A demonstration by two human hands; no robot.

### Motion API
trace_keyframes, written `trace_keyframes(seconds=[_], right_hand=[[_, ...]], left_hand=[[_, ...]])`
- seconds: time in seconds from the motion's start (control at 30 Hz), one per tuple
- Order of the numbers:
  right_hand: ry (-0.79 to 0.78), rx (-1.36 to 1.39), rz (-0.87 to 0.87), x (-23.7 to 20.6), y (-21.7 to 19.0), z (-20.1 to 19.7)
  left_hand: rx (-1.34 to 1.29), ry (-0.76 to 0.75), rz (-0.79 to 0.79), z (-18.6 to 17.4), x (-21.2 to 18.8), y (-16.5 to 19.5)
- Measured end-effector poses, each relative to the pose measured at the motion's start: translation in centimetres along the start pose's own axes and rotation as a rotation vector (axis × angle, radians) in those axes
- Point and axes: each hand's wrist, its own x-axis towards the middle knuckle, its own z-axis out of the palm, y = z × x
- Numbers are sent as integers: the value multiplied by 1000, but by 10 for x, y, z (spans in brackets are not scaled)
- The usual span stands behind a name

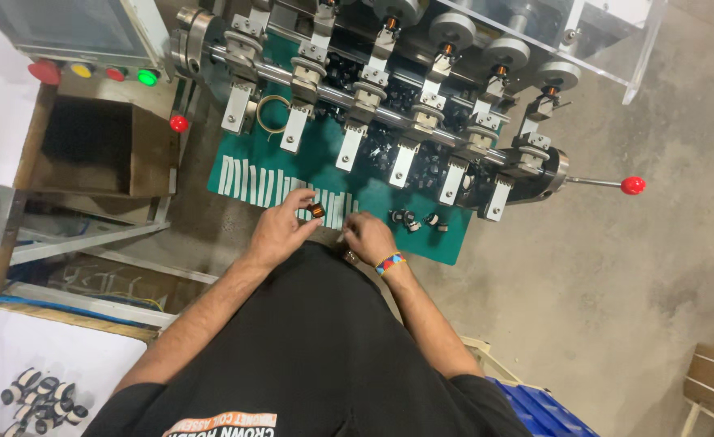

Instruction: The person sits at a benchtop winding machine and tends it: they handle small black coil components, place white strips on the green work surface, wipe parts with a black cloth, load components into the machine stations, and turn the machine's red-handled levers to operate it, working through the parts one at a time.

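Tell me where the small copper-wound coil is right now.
In the head view, the copper-wound coil is pinched in the fingers of the left hand, over the near edge of the green mat, just above the row of white strips.

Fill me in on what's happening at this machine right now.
A person in a black shirt stands at a multi-spindle winding machine. The left hand holds a small copper-wound coil between the fingertips over the green mat. The right hand rests at the mat's near edge, by a row of white strips. A few finished coils lie loose on the mat to the right.
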Motion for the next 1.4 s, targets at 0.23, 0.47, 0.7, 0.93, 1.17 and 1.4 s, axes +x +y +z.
trace_keyframes(seconds=[0.23,0.47,0.7,0.93,1.17,1.4], right_hand=[[187,117,-278,-6,-68,-47],[222,272,-33,-13,-77,-48],[215,482,107,-30,-63,-11],[236,817,187,-36,-74,-1],[615,53,-41,-22,-92,-36],[673,99,-156,-22,-75,-35]], left_hand=[[245,-158,324,-7,30,16],[179,-285,479,-20,47,24],[54,-260,529,-26,47,13],[-49,-374,-127,-23,69,-18],[-1006,-674,-553,-7,79,-32],[-1353,-760,-601,11,60,-17]])
